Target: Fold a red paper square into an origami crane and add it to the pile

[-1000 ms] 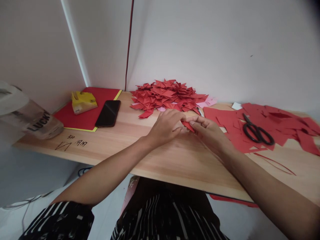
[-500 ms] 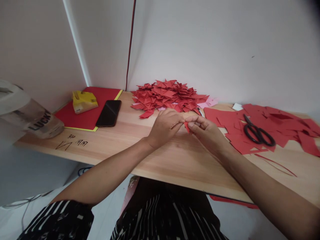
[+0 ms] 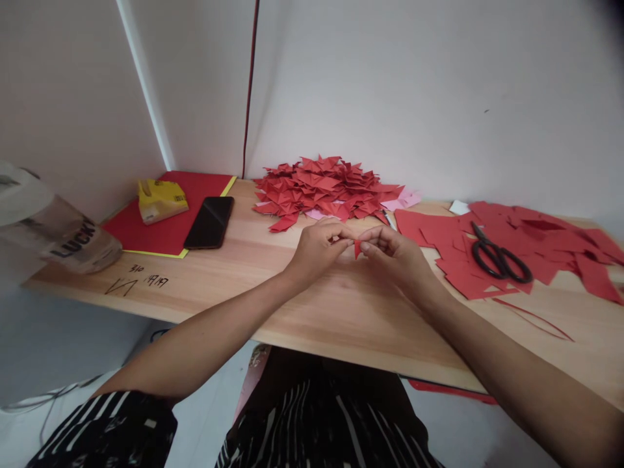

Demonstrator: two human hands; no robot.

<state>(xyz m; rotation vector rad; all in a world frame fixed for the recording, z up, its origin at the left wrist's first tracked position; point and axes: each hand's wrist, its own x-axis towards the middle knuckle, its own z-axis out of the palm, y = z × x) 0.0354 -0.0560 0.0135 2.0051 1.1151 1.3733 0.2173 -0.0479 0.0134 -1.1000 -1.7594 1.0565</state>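
A translucent bottle [image 3: 92, 246] reads "LUCKY"; handwriting [image 3: 137, 268] on the wooden desk [image 3: 209, 286] includes "310"; the yellow packet's [image 3: 163, 200] print is illegible. Left hand [image 3: 318, 252] and right hand [image 3: 398, 257] pinch a small red paper piece [image 3: 357, 249] between their fingertips.

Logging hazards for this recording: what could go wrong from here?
The small red paper pinched between the left hand and right hand might tear. The pile of folded pieces is heaped just beyond the hands, so a bump could spill some. The scissors lie on the red sheets and might slide if those are tugged.
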